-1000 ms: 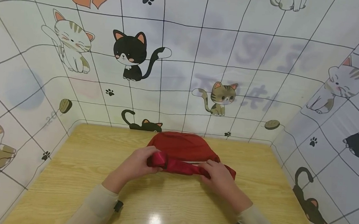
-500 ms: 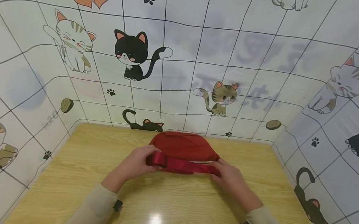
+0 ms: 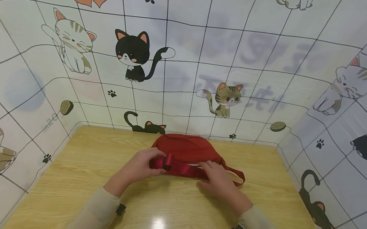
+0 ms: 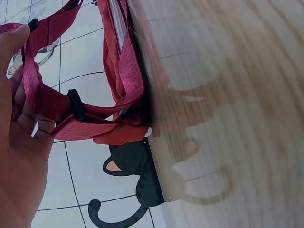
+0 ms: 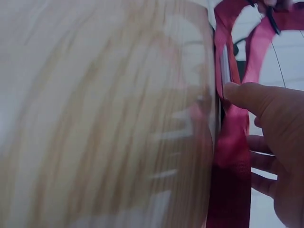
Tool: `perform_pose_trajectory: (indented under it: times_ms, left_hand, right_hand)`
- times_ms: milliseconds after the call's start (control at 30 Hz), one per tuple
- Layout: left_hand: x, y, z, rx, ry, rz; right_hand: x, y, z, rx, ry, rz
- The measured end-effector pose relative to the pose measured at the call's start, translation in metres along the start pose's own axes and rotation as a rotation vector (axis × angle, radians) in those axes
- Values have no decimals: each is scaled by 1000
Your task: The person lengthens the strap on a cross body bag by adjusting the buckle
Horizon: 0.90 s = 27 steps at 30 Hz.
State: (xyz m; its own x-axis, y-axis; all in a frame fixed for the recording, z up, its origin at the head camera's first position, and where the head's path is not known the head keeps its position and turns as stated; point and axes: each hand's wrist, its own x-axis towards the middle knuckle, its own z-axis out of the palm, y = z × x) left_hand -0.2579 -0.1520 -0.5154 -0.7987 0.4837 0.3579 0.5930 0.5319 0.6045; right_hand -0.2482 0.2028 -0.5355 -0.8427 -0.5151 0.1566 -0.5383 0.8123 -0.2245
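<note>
A red waist bag [image 3: 185, 149] lies at the back of the table, its rounded side toward the wall. Along its near side runs a shiny dark-red strap [image 3: 186, 170]. My left hand [image 3: 141, 163] holds a folded loop of the strap at the bag's left end, thumb and fingers on either side. A black slider [image 4: 76, 104] sits on that loop in the left wrist view. At the right part of the strap is my right hand [image 3: 218, 179]; in the right wrist view its thumb [image 5: 247, 97] lies over the strap, with the other fingers behind.
The wooden table [image 3: 168, 207] spreads in front of the bag. A white wall covering [image 3: 187, 71] printed with cats and grid lines encloses the back and sides. A strap loop [image 3: 238, 177] sticks out beyond the bag's right end.
My right hand went right along the strap, then came back left, and the loop at the bag's right end now shows. My left hand stays in place while its strap loop turns upright.
</note>
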Motion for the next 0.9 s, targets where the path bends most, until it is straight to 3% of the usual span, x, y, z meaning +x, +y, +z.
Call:
perform_pose_trajectory:
  times_ms: [333,500,733,900]
  left_hand:
    - [1,2,-2,-15,-9,-3]
    - [1,2,-2,-15,-4,0]
    - [0,2,-2,-2,2,3]
    - [0,1,-1,-15,-3,-2]
  right_hand:
    - [17,-12,14,43,5,-43]
    - [12,-9,9,93,24,-48]
    - [3,1,-2,5,26,-90]
    - [0,3,-8,24,18,-133]
